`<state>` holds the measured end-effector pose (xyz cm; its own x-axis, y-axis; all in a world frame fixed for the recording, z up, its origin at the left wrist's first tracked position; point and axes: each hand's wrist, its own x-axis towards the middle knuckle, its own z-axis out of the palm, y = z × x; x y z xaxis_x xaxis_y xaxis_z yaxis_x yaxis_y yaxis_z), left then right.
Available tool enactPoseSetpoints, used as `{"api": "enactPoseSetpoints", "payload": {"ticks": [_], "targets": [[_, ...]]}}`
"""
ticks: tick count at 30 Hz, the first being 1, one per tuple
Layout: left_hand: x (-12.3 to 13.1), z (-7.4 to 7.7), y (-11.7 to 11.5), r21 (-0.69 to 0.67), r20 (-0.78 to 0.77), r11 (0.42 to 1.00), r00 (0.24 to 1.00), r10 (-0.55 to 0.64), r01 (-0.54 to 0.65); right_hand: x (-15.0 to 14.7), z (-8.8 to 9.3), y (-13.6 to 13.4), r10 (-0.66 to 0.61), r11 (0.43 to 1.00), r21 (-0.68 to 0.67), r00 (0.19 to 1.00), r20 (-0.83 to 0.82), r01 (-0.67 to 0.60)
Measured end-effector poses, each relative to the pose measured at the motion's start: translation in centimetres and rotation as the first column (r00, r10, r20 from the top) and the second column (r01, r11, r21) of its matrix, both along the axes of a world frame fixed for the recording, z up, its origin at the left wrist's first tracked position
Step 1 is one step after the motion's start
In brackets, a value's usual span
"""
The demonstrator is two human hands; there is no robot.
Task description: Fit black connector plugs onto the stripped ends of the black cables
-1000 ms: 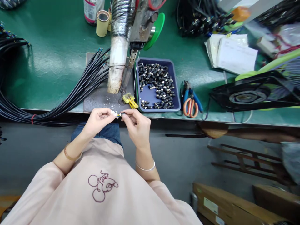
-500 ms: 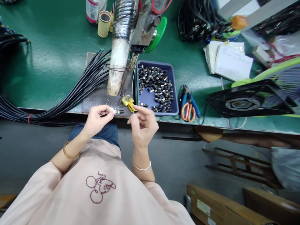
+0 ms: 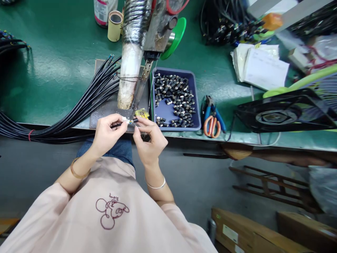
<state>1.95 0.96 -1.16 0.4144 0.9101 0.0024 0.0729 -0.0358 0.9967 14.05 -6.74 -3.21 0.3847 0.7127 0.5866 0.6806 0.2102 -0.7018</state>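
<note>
My left hand (image 3: 109,134) is closed in a pinch on a black cable (image 3: 116,125), near the end where thin coloured wires and some white fibre show. At the wire ends is a small black connector (image 3: 135,120) with metal contacts. The thumb and forefinger of my right hand (image 3: 150,140) are closed at this connector, partly covering it. Just behind my right fingers lies a yellow clip-like holder (image 3: 142,113), partly hidden. Above both hands hangs a soldering iron's metal tip (image 3: 137,100), beside a taped white tube (image 3: 127,80).
A blue tray (image 3: 198,102) of black connectors (image 3: 181,102) stands right of the iron. Blue-handled cutters (image 3: 219,117) and orange-handled scissors (image 3: 212,127) lie beside it. A cable bundle (image 3: 76,112) runs left. A green spool (image 3: 180,37), papers (image 3: 265,70) and a black fan (image 3: 284,112) are farther off.
My right hand has moved left from beside the yellow holder to the connector, and its fingers have closed there. My left hand still pinches the cable. The view has shifted slightly.
</note>
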Motion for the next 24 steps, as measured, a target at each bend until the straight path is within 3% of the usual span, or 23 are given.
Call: {"api": "enactPoseSetpoints", "payload": {"ticks": [15,24], "targets": [[0.3,0.1,0.3,0.209,-0.031,0.977,0.999,0.043,-0.035,0.6,1.0,1.0,0.014,0.999,0.044,0.994,0.111,-0.019],[0.4,-0.3,0.2,0.224,-0.027,0.973,0.998,0.058,-0.051,0.7,1.2,0.8,0.035,0.997,0.061,0.984,0.176,-0.046]]}}
